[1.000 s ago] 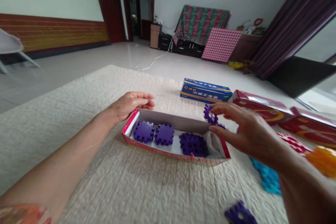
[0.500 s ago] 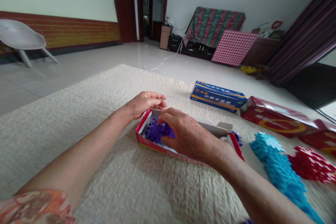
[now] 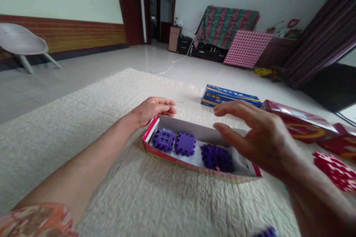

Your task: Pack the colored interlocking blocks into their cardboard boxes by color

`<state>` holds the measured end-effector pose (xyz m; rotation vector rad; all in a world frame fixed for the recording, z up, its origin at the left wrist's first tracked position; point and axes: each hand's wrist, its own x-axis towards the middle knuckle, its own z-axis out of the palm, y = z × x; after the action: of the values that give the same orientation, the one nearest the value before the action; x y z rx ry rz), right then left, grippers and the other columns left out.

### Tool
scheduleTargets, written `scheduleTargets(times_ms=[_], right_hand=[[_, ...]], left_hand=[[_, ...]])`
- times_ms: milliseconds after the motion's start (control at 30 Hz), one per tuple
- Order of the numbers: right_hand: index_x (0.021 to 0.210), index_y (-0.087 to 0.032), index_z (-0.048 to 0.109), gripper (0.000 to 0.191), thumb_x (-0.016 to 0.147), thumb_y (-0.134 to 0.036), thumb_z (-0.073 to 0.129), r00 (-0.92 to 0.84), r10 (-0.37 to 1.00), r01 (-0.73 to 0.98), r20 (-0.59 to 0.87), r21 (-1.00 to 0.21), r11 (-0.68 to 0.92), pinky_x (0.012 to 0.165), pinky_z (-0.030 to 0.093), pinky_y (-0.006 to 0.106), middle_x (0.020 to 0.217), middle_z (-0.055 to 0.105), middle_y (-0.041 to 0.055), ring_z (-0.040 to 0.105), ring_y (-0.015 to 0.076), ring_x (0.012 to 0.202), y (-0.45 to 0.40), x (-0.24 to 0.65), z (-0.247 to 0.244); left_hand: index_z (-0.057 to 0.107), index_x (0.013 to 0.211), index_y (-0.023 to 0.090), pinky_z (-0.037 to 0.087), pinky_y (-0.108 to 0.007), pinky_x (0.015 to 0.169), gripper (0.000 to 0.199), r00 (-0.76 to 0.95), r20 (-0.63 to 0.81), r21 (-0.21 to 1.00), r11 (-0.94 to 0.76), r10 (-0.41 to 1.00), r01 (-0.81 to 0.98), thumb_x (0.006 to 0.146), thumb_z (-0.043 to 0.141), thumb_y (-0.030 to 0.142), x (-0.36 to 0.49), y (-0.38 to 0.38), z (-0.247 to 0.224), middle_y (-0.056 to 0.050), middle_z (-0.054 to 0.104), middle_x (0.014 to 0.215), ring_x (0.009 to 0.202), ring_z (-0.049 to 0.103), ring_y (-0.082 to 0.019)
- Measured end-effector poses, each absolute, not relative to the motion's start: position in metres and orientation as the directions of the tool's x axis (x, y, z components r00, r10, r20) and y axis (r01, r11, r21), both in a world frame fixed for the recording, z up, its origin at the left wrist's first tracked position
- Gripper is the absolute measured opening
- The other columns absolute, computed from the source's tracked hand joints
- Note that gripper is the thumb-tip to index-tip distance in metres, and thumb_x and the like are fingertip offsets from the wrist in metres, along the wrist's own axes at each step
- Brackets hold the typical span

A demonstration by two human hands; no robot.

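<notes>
An open red-edged box (image 3: 194, 172) with a white inside lies on a cream quilted mat. Inside are a purple window-patterned piece (image 3: 164, 140) at the left end, a ridged purple square piece (image 3: 185, 144) beside it, and a darker group of purple pieces (image 3: 217, 158) further right. My left hand (image 3: 155, 110) is at the box's far left corner, fingers bent together; a thin pale thread-like thing shows at its fingertips. My right hand (image 3: 250, 129) hangs above the box's right end, thumb and fingers apart, with nothing between them.
Behind the box are a blue box (image 3: 214, 99) and two red boxes (image 3: 303, 122) to the right. Red-and-white pieces (image 3: 333, 170) lie at the right edge. Another purple piece (image 3: 267, 232) is at the bottom edge. A white chair (image 3: 22, 40) stands far left.
My right hand has left the purple pieces at the box's left end and moved right and up, opening. It now covers where the light-blue pieces showed. My left hand has stayed put.
</notes>
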<state>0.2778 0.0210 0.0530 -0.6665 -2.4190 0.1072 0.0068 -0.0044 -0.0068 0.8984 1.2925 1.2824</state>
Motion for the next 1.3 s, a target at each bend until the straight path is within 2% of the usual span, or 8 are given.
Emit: scheduleTargets(times_ms=[133, 333, 433, 567, 833, 967, 1067, 1300], right_hand=[[0.099, -0.023, 0.067, 0.021, 0.084, -0.036, 0.060, -0.545, 0.660, 0.667, 0.517, -0.210, 0.715, 0.073, 0.054, 0.040, 0.097, 0.072, 0.0061, 0.069, 0.0237, 0.082, 0.054, 0.346, 0.048], [0.111, -0.019, 0.067, 0.038, 0.075, -0.029, 0.064, -0.485, 0.866, 0.857, 0.122, -0.134, 0.498, 0.086, 0.054, 0.044, 0.110, 0.071, 0.0113, 0.068, 0.0286, 0.098, 0.093, 0.390, 0.015], [0.119, -0.019, 0.065, 0.047, 0.072, -0.023, 0.066, -0.488, 0.872, 0.872, -0.035, -0.061, 0.485, 0.094, 0.051, 0.041, 0.122, 0.067, 0.0125, 0.064, 0.0293, 0.110, 0.099, 0.385, -0.002], [0.127, -0.016, 0.059, 0.055, 0.072, -0.024, 0.067, -0.490, 0.866, 0.872, -0.098, -0.025, 0.490, 0.101, 0.046, 0.042, 0.133, 0.060, 0.0163, 0.057, 0.0315, 0.122, 0.101, 0.382, -0.016], [0.115, -0.020, 0.065, 0.039, 0.076, -0.024, 0.063, -0.477, 0.870, 0.872, -0.126, 0.056, 0.486, 0.094, 0.046, 0.049, 0.120, 0.067, 0.0143, 0.060, 0.0336, 0.114, 0.100, 0.378, -0.019], [0.113, -0.020, 0.066, 0.039, 0.075, -0.024, 0.062, -0.487, 0.869, 0.867, -0.086, 0.071, 0.493, 0.092, 0.047, 0.048, 0.118, 0.068, 0.0133, 0.061, 0.0330, 0.111, 0.101, 0.380, -0.012], [0.111, -0.019, 0.067, 0.037, 0.075, -0.027, 0.061, -0.514, 0.856, 0.858, 0.052, 0.018, 0.514, 0.085, 0.051, 0.045, 0.112, 0.069, 0.0137, 0.065, 0.0306, 0.102, 0.096, 0.383, 0.003], [0.113, -0.020, 0.065, 0.037, 0.079, -0.035, 0.063, -0.617, 0.663, 0.618, 0.424, -0.261, 0.742, 0.081, 0.053, 0.042, 0.107, 0.069, 0.0095, 0.066, 0.0243, 0.092, 0.046, 0.342, 0.042]], left_hand=[[0.070, 0.093, 0.012, 0.054, -0.027, 0.070, 0.022, -0.201, -0.180, 0.977, 0.151, 0.963, -0.151, 0.071, 0.064, 0.011, 0.010, -0.006, -0.005, -0.007, 0.074, 0.079, 0.072, 0.070, -0.015], [0.070, 0.095, 0.012, 0.055, -0.025, 0.066, 0.028, -0.234, -0.170, 0.983, 0.149, 0.957, -0.105, 0.068, 0.071, 0.017, 0.010, -0.008, -0.005, -0.008, 0.075, 0.082, 0.074, 0.070, -0.016], [0.070, 0.097, 0.012, 0.055, -0.025, 0.066, 0.028, -0.245, -0.185, 0.981, 0.166, 0.952, -0.097, 0.069, 0.071, 0.017, 0.012, -0.010, -0.003, -0.008, 0.075, 0.083, 0.074, 0.070, -0.016], [0.070, 0.095, 0.012, 0.055, -0.023, 0.064, 0.027, -0.264, -0.191, 0.981, 0.172, 0.945, -0.095, 0.068, 0.071, 0.015, 0.012, -0.010, -0.003, -0.007, 0.076, 0.082, 0.071, 0.070, -0.015], [0.071, 0.095, 0.012, 0.056, -0.023, 0.064, 0.031, -0.241, -0.178, 0.983, 0.158, 0.954, -0.096, 0.065, 0.074, 0.019, 0.009, -0.007, -0.007, -0.008, 0.076, 0.083, 0.072, 0.071, -0.015], [0.071, 0.096, 0.012, 0.056, -0.023, 0.065, 0.033, -0.233, -0.167, 0.984, 0.147, 0.958, -0.098, 0.064, 0.075, 0.020, 0.008, -0.007, -0.008, -0.008, 0.076, 0.083, 0.073, 0.071, -0.016], [0.071, 0.093, 0.012, 0.056, -0.024, 0.065, 0.029, -0.218, -0.157, 0.985, 0.137, 0.963, -0.107, 0.066, 0.074, 0.019, 0.008, -0.008, -0.008, -0.008, 0.075, 0.082, 0.073, 0.071, -0.016], [0.071, 0.093, 0.013, 0.056, -0.030, 0.072, 0.026, -0.222, -0.148, 0.987, 0.131, 0.964, -0.092, 0.068, 0.070, 0.017, 0.010, -0.008, -0.007, -0.008, 0.074, 0.082, 0.074, 0.070, -0.017]])
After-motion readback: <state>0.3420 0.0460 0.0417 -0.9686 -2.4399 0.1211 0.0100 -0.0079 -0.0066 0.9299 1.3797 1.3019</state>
